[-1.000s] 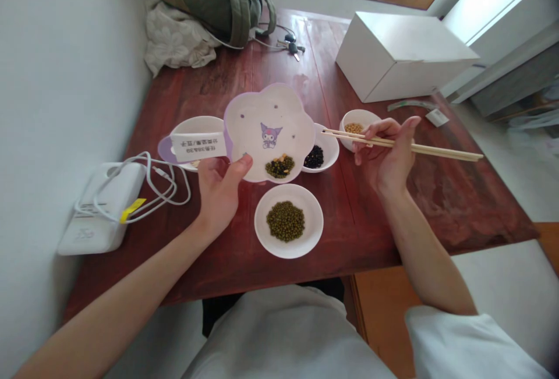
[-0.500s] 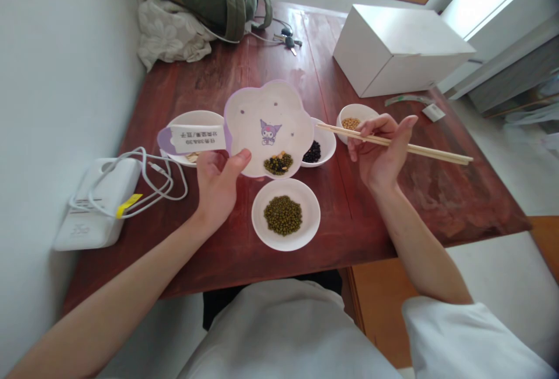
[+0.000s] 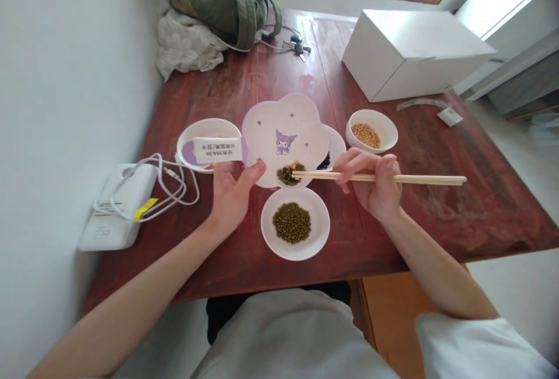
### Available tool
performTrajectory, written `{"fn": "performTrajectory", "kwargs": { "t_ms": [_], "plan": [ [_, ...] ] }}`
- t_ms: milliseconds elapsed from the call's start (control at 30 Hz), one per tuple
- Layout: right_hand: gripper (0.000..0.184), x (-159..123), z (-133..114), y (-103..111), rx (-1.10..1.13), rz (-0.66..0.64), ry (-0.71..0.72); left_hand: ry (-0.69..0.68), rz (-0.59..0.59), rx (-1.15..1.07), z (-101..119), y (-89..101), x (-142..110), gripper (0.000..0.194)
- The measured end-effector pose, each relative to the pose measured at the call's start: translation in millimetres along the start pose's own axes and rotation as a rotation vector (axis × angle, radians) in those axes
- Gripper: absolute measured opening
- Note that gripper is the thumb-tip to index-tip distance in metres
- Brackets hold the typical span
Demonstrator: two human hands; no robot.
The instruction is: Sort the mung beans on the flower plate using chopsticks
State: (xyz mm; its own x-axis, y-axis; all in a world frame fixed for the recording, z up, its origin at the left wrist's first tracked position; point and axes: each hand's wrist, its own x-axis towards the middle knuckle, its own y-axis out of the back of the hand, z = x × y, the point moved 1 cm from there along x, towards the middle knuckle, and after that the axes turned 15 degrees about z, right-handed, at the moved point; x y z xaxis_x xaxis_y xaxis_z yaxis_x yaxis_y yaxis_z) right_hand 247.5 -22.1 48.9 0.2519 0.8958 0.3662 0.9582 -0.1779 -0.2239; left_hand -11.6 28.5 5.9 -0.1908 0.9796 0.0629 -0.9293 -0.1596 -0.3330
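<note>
Over the desk (image 3: 375, 245), gripped flower-shaped plate (image 3: 268, 120) in left hand (image 3: 231, 201), chopsticks (image 3: 425, 179) in right hand (image 3: 379, 187), with mung beans (image 3: 292, 223) bowled, mixed beans (image 3: 285, 177) unseparated.

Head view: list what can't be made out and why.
In the head view:
Left bowl: contents mostly hidden by the labelled handle.
Black beans: partly hidden by the flower-shaped plate.
Chopsticks: tips too small to tell if holding a bean.
Green bag: top cut off by upper edge.

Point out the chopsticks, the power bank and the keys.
Chopsticks (image 3: 419, 179): head view, rear part of the shafts.
Power bank (image 3: 105, 233): head view, lower printed end.
Keys (image 3: 299, 49): head view, dark key head.
</note>
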Motion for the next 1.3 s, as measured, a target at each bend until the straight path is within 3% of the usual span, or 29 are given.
{"fn": "performTrajectory", "kwargs": {
  "t_ms": [267, 700, 933, 1300],
  "plan": [
    [0.075, -1, -4, 5, -0.042, -0.101, -0.161, 0.012, -0.015, 0.057, 3, -3.1, -2, 0.025],
    [0.076, -2, 2, 7, -0.118, -0.129, -0.202, -0.055, -0.019, 0.043, 23, -15.3, -6, 0.022],
    [0.07, 0, 2, 7, -0.127, -0.116, -0.199, -0.058, -0.045, 0.039, 24, -16.9, -7, 0.042],
    [0.074, -1, 1, 9, -0.179, -0.097, -0.194, -0.075, -0.059, 0.049, 21, -14.6, -6, 0.054]
  ]
}}
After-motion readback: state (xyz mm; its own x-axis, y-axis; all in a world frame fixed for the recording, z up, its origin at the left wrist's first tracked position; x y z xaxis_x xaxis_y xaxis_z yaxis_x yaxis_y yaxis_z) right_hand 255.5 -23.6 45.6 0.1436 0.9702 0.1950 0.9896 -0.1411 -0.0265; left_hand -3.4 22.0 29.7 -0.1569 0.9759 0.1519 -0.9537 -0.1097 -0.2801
